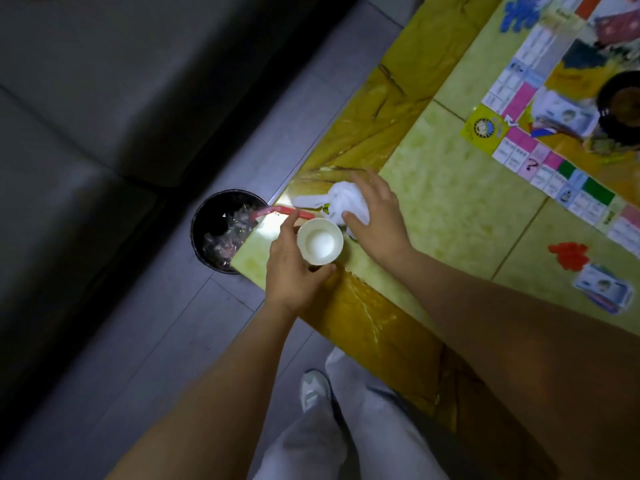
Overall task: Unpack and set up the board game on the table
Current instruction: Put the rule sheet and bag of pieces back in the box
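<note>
The grip of the left hand (pixel 294 268) is closed round a white paper cup (pixel 320 241), thumb on the near side and forefinger on the far side; the cup stands upright on the corner of the desk (pixel 450 209) with something white inside. Just to the right of that grip, the right hand (pixel 377 220) has its fingers curved over a crumpled white bag (pixel 346 202), thumb pressed against the side nearest the cup, so this grip is closed on the bag. Just beyond the cup, past the left forefinger, a thin red strip (pixel 284 212) lies across the desk's edge. Left of the left grip and below desk level, a black bin (pixel 194 237) stands on the floor against the desk's corner, holding crumpled clear wrappers. Well to the right of both grips and farther away, the game board (pixel 512 147) lies unfolded on the desk, with a black bowl (pixel 620 109) on it and a small stack of cards (pixel 568 117) beside the bowl. A heap of blue pieces (pixel 523 13) sits by the board's far edge. Right of the right grip and nearer, a heap of red pieces (pixel 569 256) lies beside a second card stack (pixel 602 292).
</note>
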`<state>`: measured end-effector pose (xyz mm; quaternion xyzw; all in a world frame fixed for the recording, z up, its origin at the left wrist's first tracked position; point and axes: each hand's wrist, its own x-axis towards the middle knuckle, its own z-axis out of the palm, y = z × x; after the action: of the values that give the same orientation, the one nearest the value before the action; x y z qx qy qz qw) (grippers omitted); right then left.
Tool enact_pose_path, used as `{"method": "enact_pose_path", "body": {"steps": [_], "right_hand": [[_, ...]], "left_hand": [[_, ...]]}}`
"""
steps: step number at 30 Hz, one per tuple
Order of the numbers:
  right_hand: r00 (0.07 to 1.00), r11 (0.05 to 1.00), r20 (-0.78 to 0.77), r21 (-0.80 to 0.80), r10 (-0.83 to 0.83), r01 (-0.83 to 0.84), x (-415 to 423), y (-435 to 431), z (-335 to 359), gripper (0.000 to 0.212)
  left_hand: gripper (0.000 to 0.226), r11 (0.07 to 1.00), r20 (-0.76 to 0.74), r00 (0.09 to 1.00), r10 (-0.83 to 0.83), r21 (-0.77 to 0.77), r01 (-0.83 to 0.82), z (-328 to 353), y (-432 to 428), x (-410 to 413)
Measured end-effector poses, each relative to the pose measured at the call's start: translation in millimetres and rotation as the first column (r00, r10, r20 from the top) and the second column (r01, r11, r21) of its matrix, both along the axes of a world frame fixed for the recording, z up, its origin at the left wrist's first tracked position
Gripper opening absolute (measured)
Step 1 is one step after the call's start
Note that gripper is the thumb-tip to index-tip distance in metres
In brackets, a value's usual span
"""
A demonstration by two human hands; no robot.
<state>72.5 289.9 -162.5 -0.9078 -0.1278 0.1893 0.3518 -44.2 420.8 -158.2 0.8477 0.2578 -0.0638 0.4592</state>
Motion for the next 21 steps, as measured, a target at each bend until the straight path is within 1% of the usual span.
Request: {"method": "enact_pose_path", "body": {"steps": [2,4,6,9,10,12,16,17,19,21], "right_hand": [[0.988,0.984,-0.072,-0.104,0.134,-0.141,7.2,4.4,-5.9,0.070],[0.976,0.950,-0.086,-0.227,0.202,-0.216,11.0,7.1,-10.2,0.077],[0.980,0.939,-0.102,-0.284,0.172,-0.195,14.7,8.7,-12.4,0.081],[0.979,0.922,-0.118,-0.335,0.166,-0.197,18.8,11.7,-14.6,0.077],[0.978,0.918,-0.121,-0.340,0.171,-0.203,19.3,12.0,-15.9,0.075],[0.978,0.930,-0.122,-0.311,0.167,-0.198,19.2,12.3,-17.8,0.072],[0.975,0.943,-0.152,-0.265,0.163,-0.199,21.2,10.2,-22.6,0.073],[0.974,0.941,-0.151,-0.267,0.171,-0.206,22.4,10.0,-23.3,0.073],[0.972,0.943,-0.154,-0.257,0.175,-0.210,22.7,9.0,-23.5,0.073],[0.971,0.959,-0.186,-0.212,0.151,-0.190,22.3,7.8,-24.2,0.073]], "left_hand": [[0.088,0.998,0.004,0.998,-0.056,-0.007,0.056,-2.7,7.0,2.4],[0.081,0.996,-0.004,0.996,-0.084,-0.024,0.084,-0.6,10.7,5.6],[0.078,0.998,-0.015,0.998,-0.066,-0.012,0.066,4.1,14.1,7.0],[0.074,0.985,0.008,0.992,-0.129,0.120,0.127,9.0,24.1,7.3],[0.071,0.976,0.002,0.987,-0.163,0.148,0.161,7.8,28.6,8.5],[0.070,0.964,-0.055,0.972,-0.226,0.133,0.232,3.2,37.5,16.2],[0.080,0.943,-0.185,0.925,-0.333,-0.053,0.329,-7.4,44.3,36.9],[0.084,0.938,-0.206,0.915,-0.346,-0.070,0.339,-9.7,45.2,38.3],[0.086,0.939,-0.200,0.918,-0.343,-0.045,0.341,-14.2,45.2,34.5],[0.084,0.947,-0.188,0.929,-0.318,-0.011,0.321,-15.4,44.8,30.9]]}}
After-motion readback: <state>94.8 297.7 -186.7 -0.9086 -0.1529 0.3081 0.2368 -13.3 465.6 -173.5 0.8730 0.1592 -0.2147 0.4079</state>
